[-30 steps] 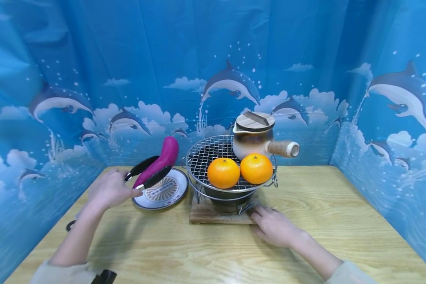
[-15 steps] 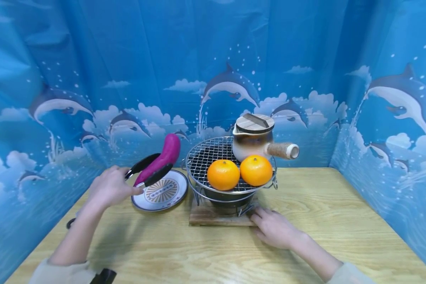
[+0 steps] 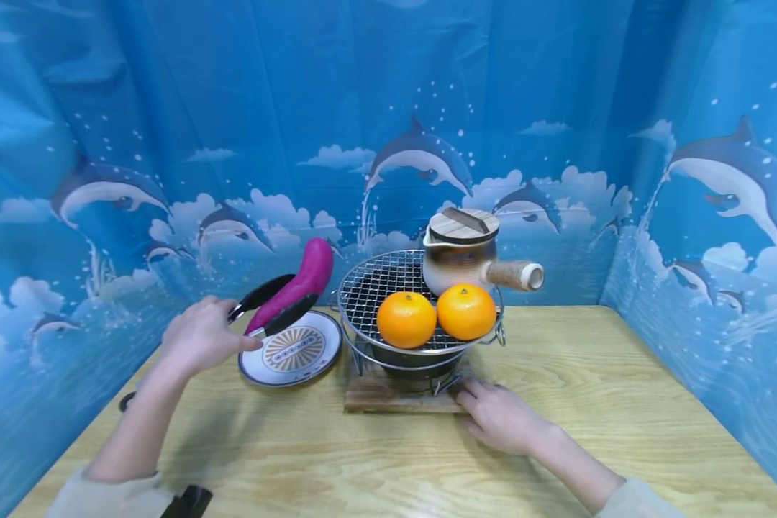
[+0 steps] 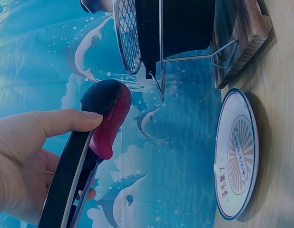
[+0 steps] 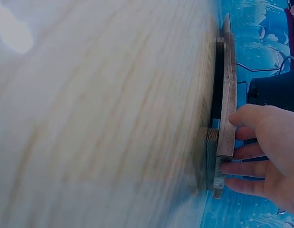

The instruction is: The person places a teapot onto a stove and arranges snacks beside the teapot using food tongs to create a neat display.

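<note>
My left hand [image 3: 201,337] grips black-tipped metal tongs [image 3: 291,314] on the left. A curved magenta vegetable, shaped like a sweet potato [image 3: 311,272], is clamped between their tips, above a patterned white plate [image 3: 326,345]. In the left wrist view my thumb presses along the upper arm of the tongs [image 4: 66,185]. My right hand [image 3: 501,417] holds the front right corner of a wooden board [image 3: 388,400], its thumb and fingertips at the edge. On that board stands a small black grill with a round wire mesh [image 3: 378,277].
Two oranges [image 3: 406,320] sit at the front of the mesh. Behind them stands a lidded clay teapot [image 3: 456,262], its wrapped side handle [image 3: 514,274] jutting right past the rim. A blue dolphin-print curtain [image 3: 337,86] encloses the wooden table [image 3: 298,453] at the back and sides.
The left hand has eased the tongs and the magenta vegetable slightly up and to the right, toward the grill. The right hand stays at the board's corner.
</note>
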Action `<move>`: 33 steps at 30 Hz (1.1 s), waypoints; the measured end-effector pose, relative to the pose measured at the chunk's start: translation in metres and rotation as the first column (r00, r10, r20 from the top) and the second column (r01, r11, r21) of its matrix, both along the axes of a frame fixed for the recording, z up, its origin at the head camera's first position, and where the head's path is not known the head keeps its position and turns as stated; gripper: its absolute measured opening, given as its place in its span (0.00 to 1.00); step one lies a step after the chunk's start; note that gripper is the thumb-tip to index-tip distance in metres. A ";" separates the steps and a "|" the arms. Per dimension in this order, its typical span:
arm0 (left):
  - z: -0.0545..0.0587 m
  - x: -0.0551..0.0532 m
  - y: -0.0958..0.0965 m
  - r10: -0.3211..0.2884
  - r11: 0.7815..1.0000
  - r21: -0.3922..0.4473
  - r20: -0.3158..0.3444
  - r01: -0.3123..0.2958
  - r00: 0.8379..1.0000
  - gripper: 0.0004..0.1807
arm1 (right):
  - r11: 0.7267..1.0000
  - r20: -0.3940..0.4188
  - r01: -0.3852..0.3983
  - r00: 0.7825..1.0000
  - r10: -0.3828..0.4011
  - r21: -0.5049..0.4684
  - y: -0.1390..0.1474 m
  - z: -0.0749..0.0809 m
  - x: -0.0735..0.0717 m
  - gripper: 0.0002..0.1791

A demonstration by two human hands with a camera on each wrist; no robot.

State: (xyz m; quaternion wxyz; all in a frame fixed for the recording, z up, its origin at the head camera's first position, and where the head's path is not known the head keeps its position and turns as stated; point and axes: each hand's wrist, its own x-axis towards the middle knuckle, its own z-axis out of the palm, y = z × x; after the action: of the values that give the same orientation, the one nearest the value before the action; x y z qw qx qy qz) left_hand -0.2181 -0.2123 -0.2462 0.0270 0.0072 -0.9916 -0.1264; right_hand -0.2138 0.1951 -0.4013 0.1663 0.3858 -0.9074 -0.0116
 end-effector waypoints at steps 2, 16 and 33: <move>0.002 0.000 0.001 -0.001 1.000 -0.004 -0.003 0.001 1.000 0.52 | 1.000 0.002 0.004 1.000 -0.004 0.001 0.000 0.000 0.000 0.14; 0.008 -0.002 0.010 0.005 0.999 0.036 -0.017 -0.004 1.000 0.50 | 1.000 0.002 0.009 1.000 -0.009 -0.002 0.000 0.000 0.001 0.14; 0.017 -0.007 0.023 -0.038 0.999 0.034 -0.019 0.038 0.999 0.49 | 1.000 0.003 0.005 1.000 -0.004 -0.012 0.000 0.000 0.001 0.14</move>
State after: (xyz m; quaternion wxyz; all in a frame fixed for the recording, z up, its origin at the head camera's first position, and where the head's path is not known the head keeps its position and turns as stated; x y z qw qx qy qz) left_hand -0.2249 -0.1891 -0.2291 0.0334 -0.0123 -0.9889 -0.1440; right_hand -0.2126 0.1950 -0.4012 0.1671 0.3827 -0.9086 -0.0058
